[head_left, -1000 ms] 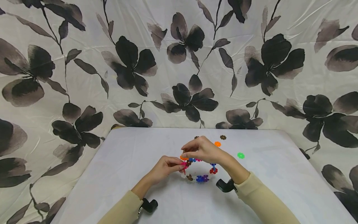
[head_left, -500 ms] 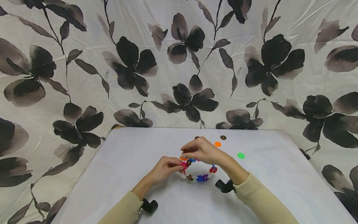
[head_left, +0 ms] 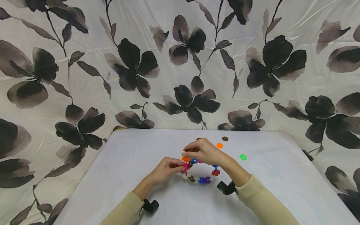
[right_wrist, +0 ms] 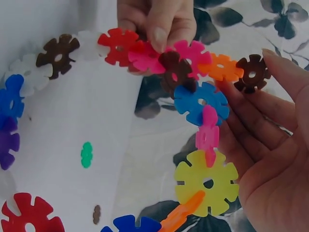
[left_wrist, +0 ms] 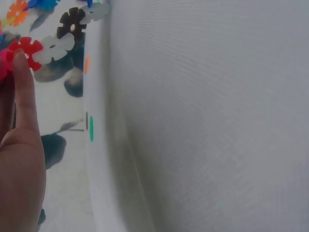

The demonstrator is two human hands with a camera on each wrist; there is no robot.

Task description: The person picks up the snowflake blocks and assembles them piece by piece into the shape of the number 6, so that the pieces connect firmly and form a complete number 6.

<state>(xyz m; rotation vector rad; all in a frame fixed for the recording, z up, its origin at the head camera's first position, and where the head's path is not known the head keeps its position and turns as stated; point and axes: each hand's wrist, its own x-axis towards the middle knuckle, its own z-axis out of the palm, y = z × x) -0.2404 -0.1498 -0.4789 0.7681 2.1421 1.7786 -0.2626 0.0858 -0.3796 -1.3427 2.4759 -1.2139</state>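
Observation:
A ring of interlocked flower-shaped plastic discs (head_left: 204, 180) in several colours is held up over the white table. My left hand (head_left: 168, 167) pinches its left side, thumb on the red and pink discs; a red disc (right_wrist: 118, 47) shows beside that thumb in the right wrist view. My right hand (head_left: 205, 151) reaches over the ring's far side and pinches a brown disc (right_wrist: 252, 73) between thumb and fingers. That brown disc joins an orange disc (right_wrist: 221, 66), which links to a pink disc (right_wrist: 190, 57). Below hang a blue disc (right_wrist: 200, 104) and a yellow disc (right_wrist: 206, 181).
Loose on the table (head_left: 135, 153) beyond the ring lie a green disc (head_left: 243, 157), an orange disc (head_left: 219, 145) and a brown disc (head_left: 225, 138). Another brown one is mostly hidden behind my right hand. A floral cloth (head_left: 188, 68) hangs behind the table.
Both hands stay almost in place on the ring. My right fingers have shifted slightly, and more of the orange disc under them shows. The head view has tilted a little.

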